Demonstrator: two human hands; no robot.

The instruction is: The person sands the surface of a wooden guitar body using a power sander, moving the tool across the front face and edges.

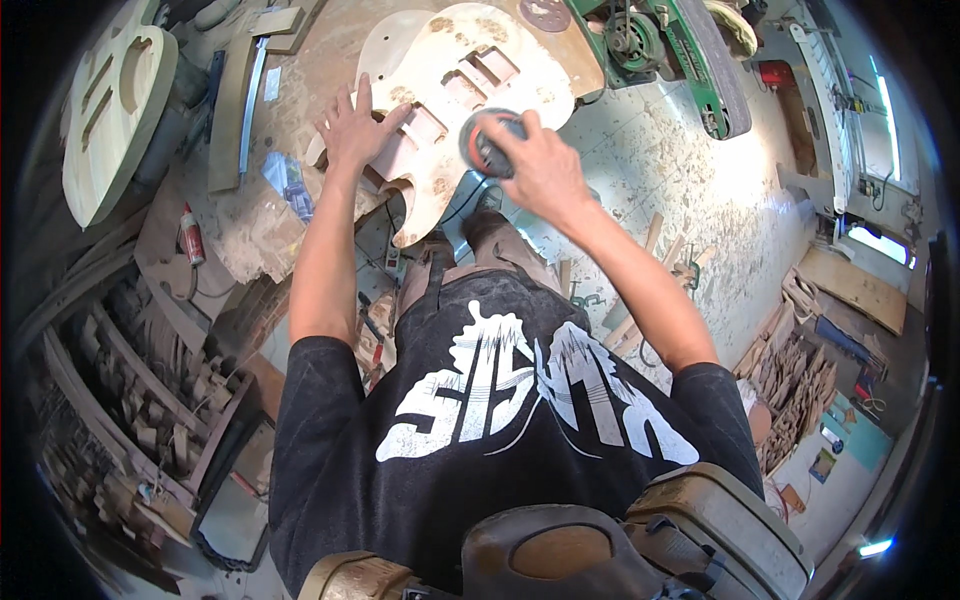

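Note:
A pale wooden electric guitar body (527,82) lies flat at the near edge of the workbench, with rectangular pockets cut into it and brown burl-like figure on its face. My left hand (352,130) rests on its left part, fingers spread, beside the lower pocket. In my right hand (545,165) is a round dark grey sander (483,150) with an orange ring, at the body's right edge. My fingers wrap over its top; its underside is hidden.
A second guitar body (118,120) stands at the left. A green belt sander (665,50) sits at the far right of the bench (255,235). A red and white bottle (191,235) is at left. Wood offcuts (790,400) are piled at right.

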